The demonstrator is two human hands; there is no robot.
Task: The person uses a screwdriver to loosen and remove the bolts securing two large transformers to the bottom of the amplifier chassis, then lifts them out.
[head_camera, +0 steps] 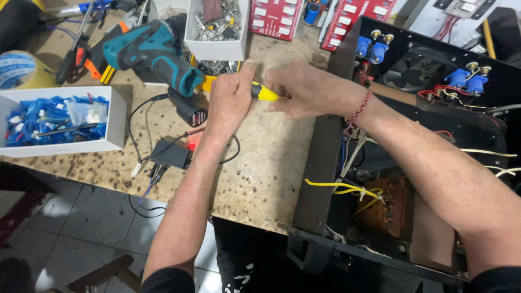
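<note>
Head view: both hands meet over the middle of the workbench [271, 163], a speckled chipboard top, on a yellow-handled tool [266, 93] that lies level between them. The left hand [230, 100] has its fingers curled shut around one end of the tool, thumb up near the back edge of the bench. The right hand [304, 89] grips the other end, its fingers folded together over the yellow handle, so only a short yellow and black stretch shows between the 2 hands. A red cord bracelet [360, 108] sits on the right wrist. Just beside the left hand, toward the bench's left side, a teal cordless drill [152, 54] lies on its side with its black battery [189, 108] touching the bench. Behind the hands, at the back edge, stands a white box of small metal parts [217, 27]. Near the left front edge a second white box [59, 122] holds blue terminals. A small black adapter [169, 154] with thin wires lies near the front edge, below the left forearm. At the bench's right side sits an open black metal chassis [320, 179]; inside it are yellow wires [342, 189], a copper-wound transformer [388, 209] and blue terminal posts [467, 81]. The right forearm passes over this chassis.
</note>
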